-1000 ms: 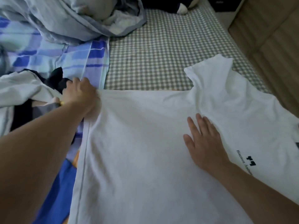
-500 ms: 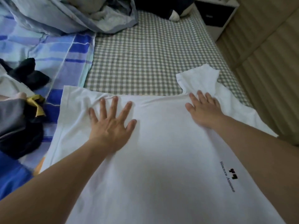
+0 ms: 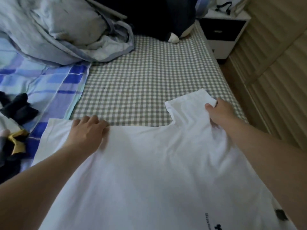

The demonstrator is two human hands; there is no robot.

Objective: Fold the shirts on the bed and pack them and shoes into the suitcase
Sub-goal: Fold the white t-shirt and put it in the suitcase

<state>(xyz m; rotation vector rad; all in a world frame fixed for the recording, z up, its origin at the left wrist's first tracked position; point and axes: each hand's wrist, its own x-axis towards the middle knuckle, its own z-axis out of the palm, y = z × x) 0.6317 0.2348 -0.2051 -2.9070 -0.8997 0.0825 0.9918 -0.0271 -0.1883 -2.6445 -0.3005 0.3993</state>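
On the checked bed (image 3: 141, 83), I'm gripping the white shirt (image 3: 149, 171): left hand (image 3: 88, 135) curling over its far edge, right hand (image 3: 219, 113) pinching the sleeve (image 3: 187, 105), both arms outstretched.

Both bare forearms reach forward from the near edge of the bed, the left from the lower left corner of the view, the right from the lower right. The left hand (image 3: 88, 135) lies palm down with its knuckles raised and its fingers bent, the fingertips tucked down at the far edge of the white shirt (image 3: 149, 171); whether they pinch the cloth cannot be told. The right hand (image 3: 219, 112) is stretched farther, toward the right edge of the bed, its wrist straight; its thumb lies on top of the shirt's sleeve and its fingers curl under, gripping the sleeve.
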